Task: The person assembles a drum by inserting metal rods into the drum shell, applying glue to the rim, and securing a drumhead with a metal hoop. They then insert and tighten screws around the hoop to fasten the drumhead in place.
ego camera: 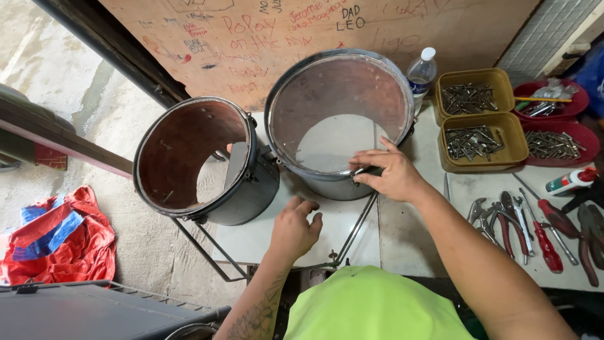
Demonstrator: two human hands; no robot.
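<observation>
Right beneath the right hand [389,176], its fingers [368,165] pinch the drum rim [327,175].

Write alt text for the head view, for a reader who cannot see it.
A person's right hand grips the near rim of a round metal drum shell on a white table; the left hand hovers below. A dark, brown-lined drum shell lies left, pliers right.

A neon yellow-green shirt [371,305], bare forearms, a dark tattoo [255,318] on the left forearm.
</observation>
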